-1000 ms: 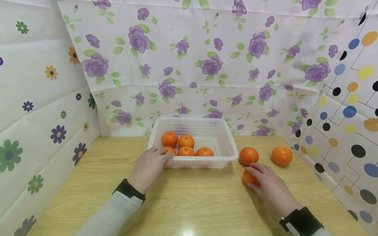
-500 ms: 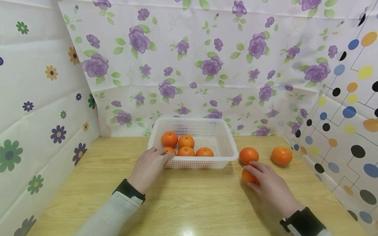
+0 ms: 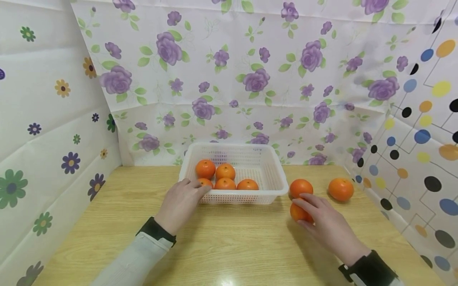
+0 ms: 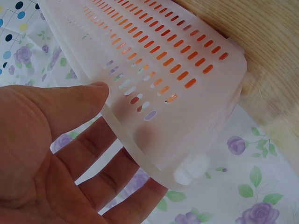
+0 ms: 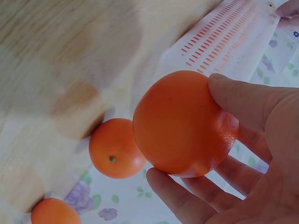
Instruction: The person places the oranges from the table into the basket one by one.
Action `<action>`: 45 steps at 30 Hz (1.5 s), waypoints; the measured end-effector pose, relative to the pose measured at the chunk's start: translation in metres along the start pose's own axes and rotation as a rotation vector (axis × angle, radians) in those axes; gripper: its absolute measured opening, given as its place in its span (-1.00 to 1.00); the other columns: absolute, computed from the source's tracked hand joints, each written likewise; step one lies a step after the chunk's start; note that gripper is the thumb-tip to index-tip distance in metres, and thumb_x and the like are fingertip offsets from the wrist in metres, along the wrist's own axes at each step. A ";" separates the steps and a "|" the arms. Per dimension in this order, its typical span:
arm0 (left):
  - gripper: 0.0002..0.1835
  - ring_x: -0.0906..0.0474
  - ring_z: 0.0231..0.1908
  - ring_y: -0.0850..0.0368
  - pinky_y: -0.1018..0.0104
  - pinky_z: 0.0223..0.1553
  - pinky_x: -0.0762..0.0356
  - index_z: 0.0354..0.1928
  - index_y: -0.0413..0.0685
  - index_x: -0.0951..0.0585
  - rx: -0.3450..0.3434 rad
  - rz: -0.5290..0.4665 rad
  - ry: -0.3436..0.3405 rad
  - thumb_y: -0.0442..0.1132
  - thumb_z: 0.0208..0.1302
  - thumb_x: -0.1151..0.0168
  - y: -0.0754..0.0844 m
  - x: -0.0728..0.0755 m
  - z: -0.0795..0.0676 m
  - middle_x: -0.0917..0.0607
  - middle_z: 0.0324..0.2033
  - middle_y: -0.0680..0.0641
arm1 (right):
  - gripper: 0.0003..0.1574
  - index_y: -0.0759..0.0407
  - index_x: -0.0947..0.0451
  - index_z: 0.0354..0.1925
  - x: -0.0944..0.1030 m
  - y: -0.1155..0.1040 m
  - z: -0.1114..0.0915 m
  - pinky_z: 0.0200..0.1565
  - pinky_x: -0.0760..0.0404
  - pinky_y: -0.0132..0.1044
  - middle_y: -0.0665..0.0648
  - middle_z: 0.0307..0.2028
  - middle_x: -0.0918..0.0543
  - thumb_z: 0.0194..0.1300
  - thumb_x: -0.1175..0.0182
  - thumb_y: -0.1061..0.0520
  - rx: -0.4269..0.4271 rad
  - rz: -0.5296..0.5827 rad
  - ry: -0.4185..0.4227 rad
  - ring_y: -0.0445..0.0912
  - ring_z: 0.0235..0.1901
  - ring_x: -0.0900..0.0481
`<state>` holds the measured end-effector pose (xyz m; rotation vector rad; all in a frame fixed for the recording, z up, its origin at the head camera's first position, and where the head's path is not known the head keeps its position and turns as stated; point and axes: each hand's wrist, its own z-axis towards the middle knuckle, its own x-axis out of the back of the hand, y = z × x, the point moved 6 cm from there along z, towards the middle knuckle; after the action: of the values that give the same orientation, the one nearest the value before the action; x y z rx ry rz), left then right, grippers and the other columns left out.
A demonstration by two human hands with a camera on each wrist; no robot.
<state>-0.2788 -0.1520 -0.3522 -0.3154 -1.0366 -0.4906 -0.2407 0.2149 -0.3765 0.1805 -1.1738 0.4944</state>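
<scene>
Five oranges (image 3: pixel 225 171) in the basket (image 3: pixel 266 192), left hand (image 3: pixel 180 204) pinching its rim! Right hand (image 3: pixel 330 226) clamps a sixth orange (image 3: pixel 299 212) in its fingers; two others (image 3: pixel 301 187) still outside.

Bright, even light fills the head view, with glare (image 3: pixel 227 283) (at the bottom edge) on the table (image 3: pixel 229 242) and soft shadow (image 3: pixel 309 248) below the right hand (image 3: pixel 327 225); the right wrist view looks dimmer, hazier.

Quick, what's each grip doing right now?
Left grip: closed, holding the white basket.
Right grip: closed, holding an orange.
</scene>
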 end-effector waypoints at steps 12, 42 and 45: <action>-0.54 -0.56 -0.29 -0.05 0.11 -0.22 -0.63 0.06 0.13 -0.80 -0.016 0.007 0.016 -0.53 0.22 -0.56 0.000 0.001 0.001 -0.83 -0.11 -0.03 | -0.19 0.05 -0.71 0.35 0.017 -0.009 0.008 0.12 -0.73 0.25 0.26 0.33 -0.65 0.14 -0.73 0.18 0.041 -0.006 0.026 0.26 0.19 -0.66; -0.53 -0.59 -0.26 -0.06 0.10 -0.18 -0.66 0.07 0.11 -0.81 -0.023 -0.003 0.018 -0.53 0.20 -0.58 0.000 0.000 0.000 -0.83 -0.08 -0.04 | -0.24 0.05 -0.69 0.36 0.036 -0.033 0.035 0.11 -0.74 0.22 0.29 0.35 -0.63 0.22 -0.68 0.17 0.113 0.029 0.081 0.29 0.23 -0.64; -0.53 -0.58 -0.27 -0.06 0.09 -0.18 -0.66 0.07 0.11 -0.81 -0.023 0.003 0.018 -0.53 0.19 -0.59 0.001 0.000 0.000 -0.83 -0.09 -0.04 | -0.24 0.05 -0.69 0.37 0.040 -0.035 0.038 0.11 -0.74 0.22 0.29 0.35 -0.62 0.22 -0.68 0.18 0.119 0.032 0.089 0.29 0.24 -0.64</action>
<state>-0.2784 -0.1514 -0.3520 -0.3321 -1.0138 -0.5018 -0.2445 0.1806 -0.3216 0.2400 -1.0620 0.5949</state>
